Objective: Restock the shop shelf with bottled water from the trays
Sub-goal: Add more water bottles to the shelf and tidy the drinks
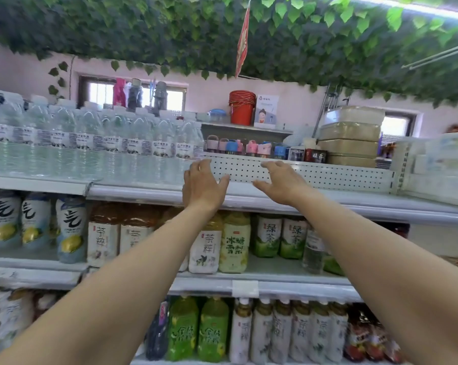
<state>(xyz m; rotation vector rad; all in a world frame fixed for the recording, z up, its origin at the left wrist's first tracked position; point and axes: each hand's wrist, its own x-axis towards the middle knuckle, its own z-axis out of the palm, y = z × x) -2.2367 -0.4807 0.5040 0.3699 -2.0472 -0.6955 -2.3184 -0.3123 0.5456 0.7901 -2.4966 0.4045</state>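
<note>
Several clear water bottles [96,143] with white caps and white labels stand in rows on the left part of the top shelf [328,198]. My left hand [202,184] is raised in front of the shelf just right of the last bottle, fingers relaxed and holding nothing. My right hand [280,181] is raised beside it, fingers spread and empty, in front of the white perforated back panel [341,177]. The shelf stretch behind and to the right of my hands holds no bottles. No tray is in view.
Tea and juice bottles [233,243] fill the two lower shelves. Behind the panel stand small coloured cups [251,148], a red bucket [242,108] and stacked plastic boxes [350,135]. Wrapped packs [444,167] sit at the right. Leaf garlands [222,30] hang overhead.
</note>
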